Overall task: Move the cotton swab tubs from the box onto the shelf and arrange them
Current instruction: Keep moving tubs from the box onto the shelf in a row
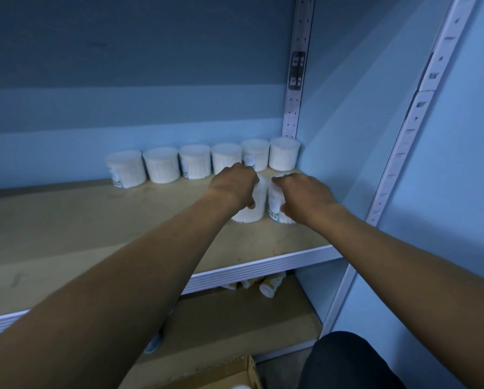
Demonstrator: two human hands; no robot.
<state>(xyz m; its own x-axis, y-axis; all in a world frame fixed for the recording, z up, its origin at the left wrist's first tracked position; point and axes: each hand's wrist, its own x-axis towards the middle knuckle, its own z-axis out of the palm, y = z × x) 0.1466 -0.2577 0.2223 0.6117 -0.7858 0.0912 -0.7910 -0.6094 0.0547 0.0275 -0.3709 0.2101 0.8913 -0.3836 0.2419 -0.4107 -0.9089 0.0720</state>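
Left hand (235,183) grips one cotton swab tub (252,211), right hand (302,195) grips a second tub (275,204) touching it, both standing on the shelf (95,220) just before the back row of six tubs (196,161), near the right wall, with bare board leftward and toward the front edge.

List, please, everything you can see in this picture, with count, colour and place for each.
back-row tubs: six, white, lined along the back wall of the shelf
front tubs: two, white, side by side in front of the row's right end
shelf: one, tan board, pale metal front edge
lower items: a few, pale, on the board below; unclear what
cardboard box: one, brown, bottom edge
uprights: two, pale slotted metal, right
left hand: grip on the left front tub
right hand: grip on the right front tub
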